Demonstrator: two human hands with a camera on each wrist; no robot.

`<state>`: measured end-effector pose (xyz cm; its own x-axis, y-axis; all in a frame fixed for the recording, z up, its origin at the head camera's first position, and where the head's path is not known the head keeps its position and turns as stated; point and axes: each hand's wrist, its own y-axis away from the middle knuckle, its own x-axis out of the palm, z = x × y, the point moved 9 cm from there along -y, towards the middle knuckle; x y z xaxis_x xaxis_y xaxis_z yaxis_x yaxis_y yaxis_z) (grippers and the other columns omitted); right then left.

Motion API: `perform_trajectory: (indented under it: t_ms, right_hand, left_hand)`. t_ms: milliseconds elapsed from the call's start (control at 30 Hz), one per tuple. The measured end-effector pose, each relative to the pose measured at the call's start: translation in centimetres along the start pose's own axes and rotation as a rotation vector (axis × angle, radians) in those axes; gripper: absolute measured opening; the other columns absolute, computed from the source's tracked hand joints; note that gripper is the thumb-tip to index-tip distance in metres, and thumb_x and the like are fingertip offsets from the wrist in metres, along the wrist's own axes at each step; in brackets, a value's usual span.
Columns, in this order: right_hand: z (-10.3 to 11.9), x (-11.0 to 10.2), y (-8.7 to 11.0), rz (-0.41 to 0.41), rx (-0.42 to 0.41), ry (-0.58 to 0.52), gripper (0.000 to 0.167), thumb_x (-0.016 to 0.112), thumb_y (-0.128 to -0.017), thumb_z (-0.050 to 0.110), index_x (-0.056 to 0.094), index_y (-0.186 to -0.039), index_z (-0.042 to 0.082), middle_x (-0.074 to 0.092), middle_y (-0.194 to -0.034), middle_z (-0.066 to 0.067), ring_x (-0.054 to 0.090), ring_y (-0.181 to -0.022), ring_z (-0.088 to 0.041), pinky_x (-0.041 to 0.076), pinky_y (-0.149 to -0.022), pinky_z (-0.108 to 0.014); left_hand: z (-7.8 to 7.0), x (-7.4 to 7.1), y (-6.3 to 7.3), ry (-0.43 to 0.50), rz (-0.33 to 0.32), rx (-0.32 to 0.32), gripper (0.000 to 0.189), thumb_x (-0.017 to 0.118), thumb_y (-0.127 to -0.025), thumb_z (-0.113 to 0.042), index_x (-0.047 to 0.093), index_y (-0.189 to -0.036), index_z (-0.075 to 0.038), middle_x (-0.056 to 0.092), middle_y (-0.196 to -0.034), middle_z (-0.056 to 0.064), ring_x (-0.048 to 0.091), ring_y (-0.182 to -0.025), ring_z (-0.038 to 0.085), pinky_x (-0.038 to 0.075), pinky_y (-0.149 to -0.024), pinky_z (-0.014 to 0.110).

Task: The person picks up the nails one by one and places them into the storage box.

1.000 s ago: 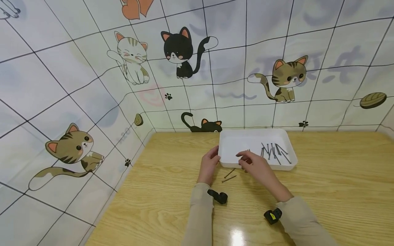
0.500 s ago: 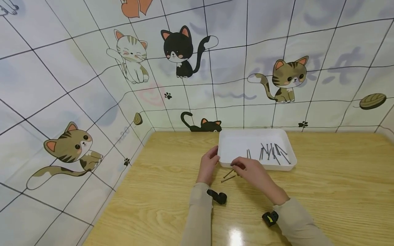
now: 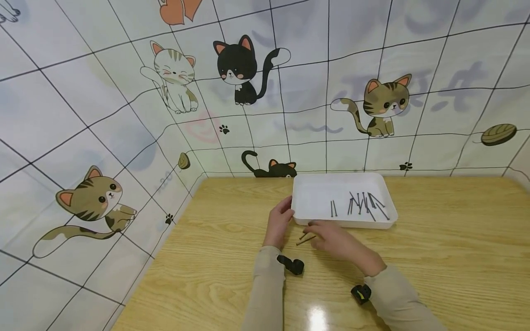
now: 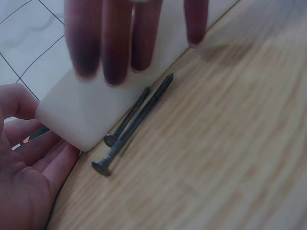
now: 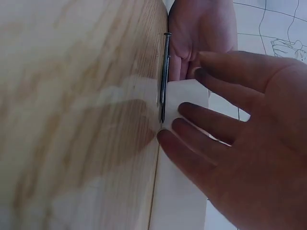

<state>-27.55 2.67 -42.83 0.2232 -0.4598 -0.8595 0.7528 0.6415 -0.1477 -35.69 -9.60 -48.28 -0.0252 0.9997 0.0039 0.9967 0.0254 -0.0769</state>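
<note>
A white tray lies on the wooden table. At its left front corner my left hand holds the end wall, thumb at the rim and fingers against the side. Two dark nails lie side by side on the table at the tray's front: a nearer nail and another nail beside the tray wall. Over them hovers my right hand, its fingers spread and extended with nothing between them. In the right wrist view the fingertips come near the nails' pointed ends.
Inside the tray, several nails are bunched toward the right. Two more nails lie apart from these, near the front wall. Behind the table rises a white wall covering printed with cats and grid lines.
My right hand has moved from above the tray's front edge down and left to the two nails on the table, its fingers spreading. My left hand stays at the tray corner.
</note>
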Motion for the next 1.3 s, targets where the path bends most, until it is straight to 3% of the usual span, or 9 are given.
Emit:
perform_trajectory:
  t_ms: [233, 500, 733, 933, 1300]
  right_hand:
    - [1.2, 0.3, 0.5, 0.026, -0.104, 0.042, 0.026, 0.062, -0.077, 0.006, 0.064, -0.103, 0.003, 0.056, -0.104, -0.009, 0.052, -0.097, -0.025, 0.042, -0.082, -0.041]
    - [1.6, -0.1, 1.0, -0.044, -0.163, 0.142, 0.021, 0.068, -0.074, 0.003, 0.068, -0.094, 0.011, 0.054, -0.095, -0.004, 0.052, -0.086, -0.020, 0.044, -0.073, -0.036]
    - [0.6, -0.4, 1.1, -0.058, -0.055, 0.131, 0.015, 0.070, -0.072, 0.002, 0.070, -0.082, 0.012, 0.054, -0.084, 0.000, 0.052, -0.078, -0.017, 0.045, -0.069, -0.033]
    - [0.3, -0.7, 1.2, -0.076, -0.026, 0.141, 0.013, 0.070, -0.072, 0.002, 0.068, -0.073, 0.015, 0.054, -0.077, 0.004, 0.053, -0.072, -0.015, 0.046, -0.064, -0.029]
    - [-0.5, -0.5, 1.1, -0.018, 0.104, 0.115, 0.019, 0.063, -0.074, -0.004, 0.065, -0.073, 0.015, 0.057, -0.075, 0.005, 0.053, -0.072, -0.014, 0.044, -0.062, -0.031]
  left_hand:
    - [-0.2, 0.1, 0.0, 0.004, -0.002, -0.002, 0.046, 0.049, -0.084, -0.003, 0.049, -0.129, -0.011, 0.051, -0.126, 0.004, 0.046, -0.115, 0.018, 0.038, -0.092, 0.035]
    - [0.1, 0.1, -0.1, -0.005, 0.000, -0.014, 0.045, 0.049, -0.085, -0.005, 0.049, -0.129, -0.012, 0.051, -0.126, 0.003, 0.046, -0.115, 0.016, 0.038, -0.092, 0.034]
    - [0.3, 0.0, -0.1, -0.021, -0.016, -0.017, 0.046, 0.050, -0.083, -0.006, 0.050, -0.129, -0.012, 0.051, -0.126, 0.002, 0.046, -0.114, 0.014, 0.039, -0.091, 0.033]
    - [0.2, -0.1, -0.1, -0.016, -0.020, -0.018, 0.045, 0.049, -0.084, -0.006, 0.050, -0.129, -0.012, 0.051, -0.126, 0.002, 0.046, -0.115, 0.015, 0.039, -0.092, 0.033]
    - [0.1, 0.0, 0.1, -0.010, -0.017, -0.014, 0.046, 0.049, -0.084, -0.005, 0.049, -0.130, -0.011, 0.049, -0.128, 0.005, 0.044, -0.117, 0.018, 0.038, -0.093, 0.034]
